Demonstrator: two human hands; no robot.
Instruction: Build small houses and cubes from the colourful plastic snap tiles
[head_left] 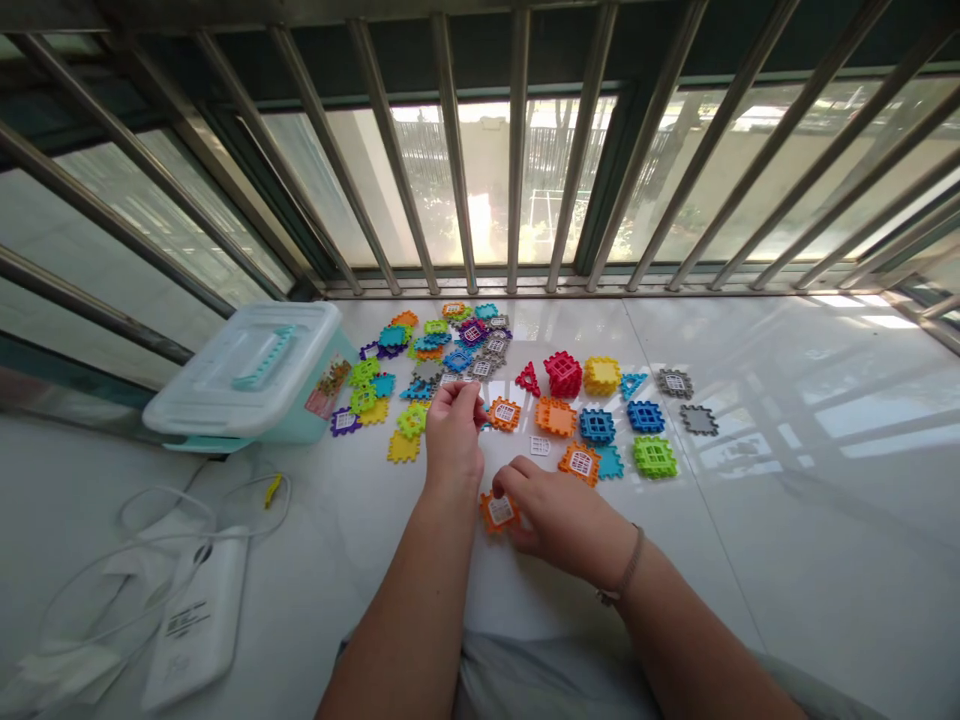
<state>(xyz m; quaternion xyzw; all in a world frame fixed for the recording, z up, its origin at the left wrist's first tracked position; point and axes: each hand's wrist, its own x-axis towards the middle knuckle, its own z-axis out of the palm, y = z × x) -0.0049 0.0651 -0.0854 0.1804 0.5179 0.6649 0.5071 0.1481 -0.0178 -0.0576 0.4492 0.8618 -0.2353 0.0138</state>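
My right hand (559, 515) has its thumb and fingers at the edges of an orange toothed building tile (500, 511) with a white window insert, just above or on the floor in front of me. Ahead of it, my left hand (454, 425) is closed, fingertips pinched together; what they hold, if anything, is hidden. Beside those fingertips lies another orange window tile (504, 413). A loose white window piece (540, 445) rests between the two hands and the stacks. To the right are an orange stack (556, 416) and a further orange window tile (580, 463).
Stacks of red (562, 374), yellow (601, 375), blue (645, 416) and green tiles (655, 456) stand right. Mixed tiles (427, 372) lie left, by a lidded teal box (247, 375). A white power strip (199, 620) with cables lies near left; metal railings (517, 150) rise behind.
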